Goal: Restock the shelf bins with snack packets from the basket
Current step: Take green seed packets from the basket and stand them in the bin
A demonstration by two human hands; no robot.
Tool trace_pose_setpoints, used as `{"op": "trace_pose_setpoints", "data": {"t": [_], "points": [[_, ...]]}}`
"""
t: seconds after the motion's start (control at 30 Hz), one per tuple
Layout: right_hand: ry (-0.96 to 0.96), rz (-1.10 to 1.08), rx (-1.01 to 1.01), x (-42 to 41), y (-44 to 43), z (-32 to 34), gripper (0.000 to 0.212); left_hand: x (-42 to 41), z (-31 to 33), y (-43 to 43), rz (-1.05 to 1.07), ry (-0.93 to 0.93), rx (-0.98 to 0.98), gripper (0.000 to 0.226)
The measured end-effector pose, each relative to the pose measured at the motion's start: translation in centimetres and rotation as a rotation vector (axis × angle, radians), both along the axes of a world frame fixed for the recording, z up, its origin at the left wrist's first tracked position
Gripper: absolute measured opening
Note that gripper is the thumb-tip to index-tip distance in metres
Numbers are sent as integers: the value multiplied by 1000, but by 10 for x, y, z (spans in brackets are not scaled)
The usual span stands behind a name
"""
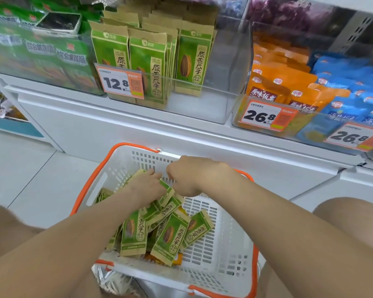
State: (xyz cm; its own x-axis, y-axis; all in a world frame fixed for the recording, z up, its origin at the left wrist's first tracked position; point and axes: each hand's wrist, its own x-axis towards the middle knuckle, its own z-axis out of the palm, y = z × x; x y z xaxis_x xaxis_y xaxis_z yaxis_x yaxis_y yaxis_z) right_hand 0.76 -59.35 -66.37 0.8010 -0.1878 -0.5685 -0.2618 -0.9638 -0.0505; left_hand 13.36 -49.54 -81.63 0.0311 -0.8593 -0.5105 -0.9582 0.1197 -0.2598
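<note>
Inside the white basket (230, 250), at its far end, the fingers (154, 173) of the left hand (148, 186) were curled down onto the upper edge of a green sunflower-seed packet (168, 190), and the right hand (192, 177), knuckles up and fingers bent inward, met the same packet from the other side; whether the right fingertips actually pinched it could not be told, since they were tucked under the hand. That packet stood tilted on the heap, its top between the two hands. Below it, more green seed packets (170, 235) lay loosely overlapped across the left and middle of the basket floor, some face up, with an orange packet (178, 259) partly showing beneath them near the front wall. The right part of the basket floor lay bare. The basket's orange handles (99, 166) hung folded outward along the rim, and the basket rested on the pale tiled floor against the white shelf base. Above, a clear shelf bin (220, 91) held matching green seed packets (150, 61) standing upright at its left side, behind a price tag (119, 82) reading 12.8, while its right side stood open. The neighbouring bin to the right held orange chestnut packets (276, 82) and blue packets (349, 93).
</note>
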Motion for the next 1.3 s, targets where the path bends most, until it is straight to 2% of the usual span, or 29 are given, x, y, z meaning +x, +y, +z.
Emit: {"op": "trace_pose_setpoints", "data": {"t": [0.07, 0.2, 0.33, 0.47, 0.6, 0.7, 0.8, 0.87, 0.93, 1.0, 1.13, 1.27, 1.3], "points": [[2, -14, 4, -2, -6, 1, 30, 0, 11, -6, 180, 163, -62, 31], [-41, -68, -6, -5, -18, 6, 28, -1, 33, -13, 531, 732, -229, 36], [-138, -152, -66, -16, -35, 25, 39, -3, 65, -13, 678, 1088, -399, 8], [-286, -303, -44, -33, -59, 51, 43, -17, 106, -17, 857, 1484, -536, 18], [-565, -455, 170, -47, -71, 69, 20, -31, 135, -22, 934, 1752, -564, 27], [-717, -498, 212, -51, -64, 78, 23, -40, 144, -27, 984, 1854, -661, 28], [-798, -551, 285, -54, -56, 84, 21, -51, 156, -32, 1048, 1875, -771, 28], [-821, -668, 450, -56, -53, 86, 20, -54, 165, -34, 1059, 1865, -810, 34], [-792, -850, 712, -56, -54, 91, 18, -54, 173, -34, 1049, 1868, -840, 38], [-790, -930, 824, -58, -54, 93, 17, -53, 183, -33, 1049, 1889, -875, 36], [-933, -731, 487, -58, -57, 92, 16, -55, 196, -36, 1043, 1852, -961, 21], [-907, -821, 752, -60, -58, 101, 9, -55, 200, -35, 963, 1827, -1025, 21], [-924, -807, 713, -60, -59, 103, 9, -55, 201, -35, 938, 1841, -1035, 20]]}}
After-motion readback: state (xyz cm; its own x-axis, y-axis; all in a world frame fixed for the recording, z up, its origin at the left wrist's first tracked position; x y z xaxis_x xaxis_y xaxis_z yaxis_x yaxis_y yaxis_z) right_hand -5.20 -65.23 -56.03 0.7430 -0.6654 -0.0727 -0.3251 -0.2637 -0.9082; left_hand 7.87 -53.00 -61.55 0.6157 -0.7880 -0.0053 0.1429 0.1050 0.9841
